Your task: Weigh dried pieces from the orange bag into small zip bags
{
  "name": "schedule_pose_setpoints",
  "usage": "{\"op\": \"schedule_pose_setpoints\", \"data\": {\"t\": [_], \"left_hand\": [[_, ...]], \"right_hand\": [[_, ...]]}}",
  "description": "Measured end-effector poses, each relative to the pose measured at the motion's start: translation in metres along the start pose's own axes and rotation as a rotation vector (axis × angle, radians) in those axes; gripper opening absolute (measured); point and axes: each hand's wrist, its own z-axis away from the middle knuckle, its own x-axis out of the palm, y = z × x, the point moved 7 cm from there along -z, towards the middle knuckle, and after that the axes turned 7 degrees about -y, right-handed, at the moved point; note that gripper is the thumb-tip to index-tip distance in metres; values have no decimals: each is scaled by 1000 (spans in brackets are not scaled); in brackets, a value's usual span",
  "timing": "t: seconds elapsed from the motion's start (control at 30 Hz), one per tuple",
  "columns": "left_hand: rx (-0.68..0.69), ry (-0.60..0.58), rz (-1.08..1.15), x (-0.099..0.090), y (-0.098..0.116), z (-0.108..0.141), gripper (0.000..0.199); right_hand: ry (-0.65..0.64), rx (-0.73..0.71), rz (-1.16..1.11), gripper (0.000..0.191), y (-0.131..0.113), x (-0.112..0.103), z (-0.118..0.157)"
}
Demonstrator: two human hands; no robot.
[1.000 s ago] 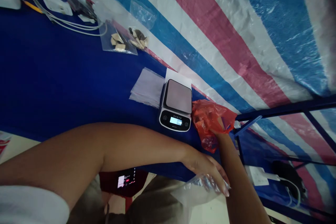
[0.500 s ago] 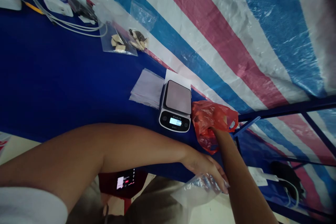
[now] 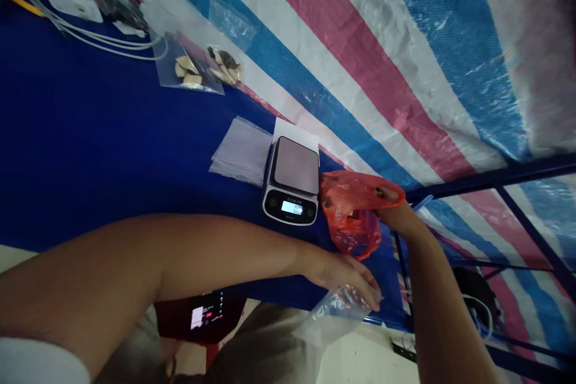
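My left hand (image 3: 346, 276) grips a crumpled transparent plastic bag (image 3: 335, 315) near the edge of the blue tabletop (image 3: 112, 144). My right hand (image 3: 398, 216) pinches the top edge of a red-orange plastic bag (image 3: 348, 213), which lies just beside a digital kitchen scale (image 3: 291, 180). The scale's pan is bare, and it stands on a white paper. A stack of flat transparent bags (image 3: 240, 153) lies against its side. Farther off are two small bags of tan fragments (image 3: 189, 69).
A striped blue, white and pink tarpaulin (image 3: 360, 72) spreads beyond the tabletop. A blue metal frame (image 3: 472, 180) stands at the right. White cables and devices (image 3: 72, 0) lie top left. A lit phone (image 3: 202, 315) rests on something dark red below my arm.
My right hand has moved from the red bag's middle to its top edge, and the bag has folded. My left hand and the transparent bag have shifted slightly, and the view has moved.
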Motion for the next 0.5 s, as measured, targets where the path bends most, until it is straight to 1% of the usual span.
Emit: {"op": "schedule_pose_setpoints", "data": {"t": [0.03, 0.1, 0.17, 0.23, 0.3, 0.4, 0.47, 0.5], "left_hand": [[17, 29, 23, -1, 2, 1, 67], [63, 90, 71, -5, 5, 2, 70], [103, 144, 99, -8, 6, 2, 74], [139, 174, 92, -10, 7, 1, 76], [196, 162, 45, -9, 9, 0, 73], [316, 95, -71, 1, 17, 1, 57], [384, 54, -136, 9, 24, 5, 51], [406, 48, -155, 12, 27, 7, 52]], "right_hand": [[-64, 12, 42, 21, -2, -1, 11], [-203, 133, 85, 34, 3, 3, 38], [-322, 267, 55, 39, 9, 13, 67], [-396, 322, -14, 40, 6, 25, 91], [-422, 309, -41, 37, -2, 36, 107], [-474, 246, -23, 36, -18, 46, 121], [-503, 219, -16, 37, -25, 46, 127], [-500, 219, -6, 38, -26, 43, 129]]}}
